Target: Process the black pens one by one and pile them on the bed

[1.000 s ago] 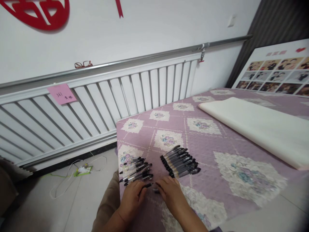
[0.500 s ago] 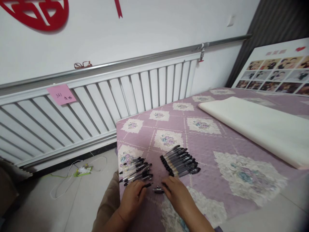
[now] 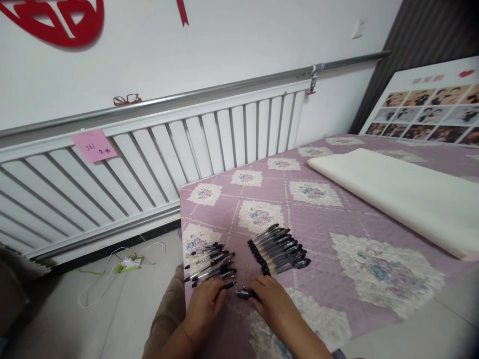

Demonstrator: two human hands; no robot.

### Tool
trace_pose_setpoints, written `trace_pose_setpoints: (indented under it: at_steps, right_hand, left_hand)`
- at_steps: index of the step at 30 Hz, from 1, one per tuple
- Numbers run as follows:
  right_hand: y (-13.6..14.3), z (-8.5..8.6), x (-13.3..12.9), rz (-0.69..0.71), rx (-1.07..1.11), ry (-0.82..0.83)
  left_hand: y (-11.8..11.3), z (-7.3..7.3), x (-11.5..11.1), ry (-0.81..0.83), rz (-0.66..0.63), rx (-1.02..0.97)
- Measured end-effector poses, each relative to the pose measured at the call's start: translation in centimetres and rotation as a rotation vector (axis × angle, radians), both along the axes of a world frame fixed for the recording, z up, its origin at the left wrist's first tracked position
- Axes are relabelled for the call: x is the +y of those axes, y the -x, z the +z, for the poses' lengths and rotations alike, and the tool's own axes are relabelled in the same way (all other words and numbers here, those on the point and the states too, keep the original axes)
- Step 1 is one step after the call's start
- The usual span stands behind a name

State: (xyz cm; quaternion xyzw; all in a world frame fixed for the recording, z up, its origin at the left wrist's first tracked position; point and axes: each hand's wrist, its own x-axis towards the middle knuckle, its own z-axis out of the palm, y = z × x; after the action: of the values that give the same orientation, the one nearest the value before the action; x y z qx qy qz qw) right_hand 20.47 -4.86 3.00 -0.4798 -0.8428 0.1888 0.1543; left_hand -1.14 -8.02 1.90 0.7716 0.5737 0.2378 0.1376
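your left hand has its fingers wrapped round a pen, dark end poking out — your right hand has a black cap pinched in its fingers, just beside. loose pens lie past the left, a tight pen row past the right — all on the flowery tabletop.

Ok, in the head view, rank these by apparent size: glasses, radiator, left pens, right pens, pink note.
Largest to smallest:
1. Radiator
2. Left pens and right pens: too alike to rank
3. Pink note
4. Glasses
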Motion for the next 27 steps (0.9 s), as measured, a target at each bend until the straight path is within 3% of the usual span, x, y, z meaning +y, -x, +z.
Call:
trace_pose_setpoints:
  at_steps: [12,19,27]
  right_hand:
    - [0.8,-0.1,-0.2,-0.065,-0.011,-0.017]
    - [1.5,0.1,-0.2,-0.045,-0.043,-0.027]
    - [2.2,0.0,0.2,-0.033,-0.041,-0.034]
  left_hand:
    - [0.1,-0.4,0.1,-0.091,0.003,-0.032]
    - [0.2,-1.0,0.4,-0.204,0.026,0.006]
    - [0.3,-1.5,0.4,-0.227,0.066,0.071]
